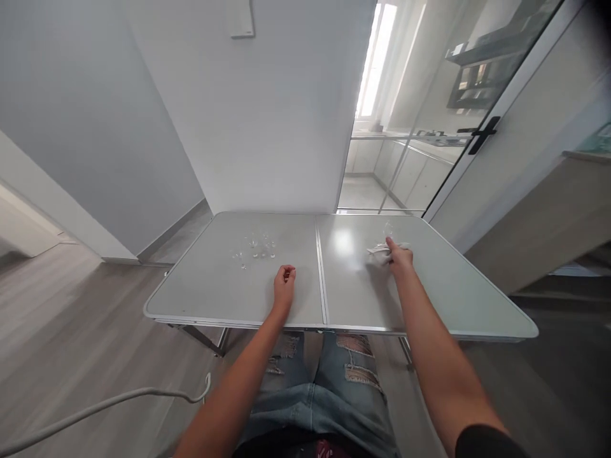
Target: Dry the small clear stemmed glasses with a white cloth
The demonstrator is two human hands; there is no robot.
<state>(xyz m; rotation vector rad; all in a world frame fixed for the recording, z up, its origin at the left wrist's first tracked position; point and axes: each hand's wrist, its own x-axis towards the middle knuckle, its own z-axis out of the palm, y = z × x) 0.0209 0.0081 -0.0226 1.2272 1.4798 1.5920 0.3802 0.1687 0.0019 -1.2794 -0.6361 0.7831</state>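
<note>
My right hand (401, 254) grips a white cloth (379, 253), bunched and held just over the right half of the table (458, 292). Just beyond those fingers stands a clear glass-like piece (388, 228), too faint to name exactly. My left hand (285, 278) is closed with its fingers curled, above the left half of the tabletop near the middle seam. Whether anything small sits inside that curl is hidden. Farther left, several small clear glass-like pieces (262, 247) stand in a group, with another clear piece (242, 261) slightly nearer to me.
A metal-edged seam (319, 267) divides the folding table. Its far edge lies against a white wall (267, 140). At the right is a glass door with a black handle (484, 135). A pale hose or cable (143, 392) runs at the lower left.
</note>
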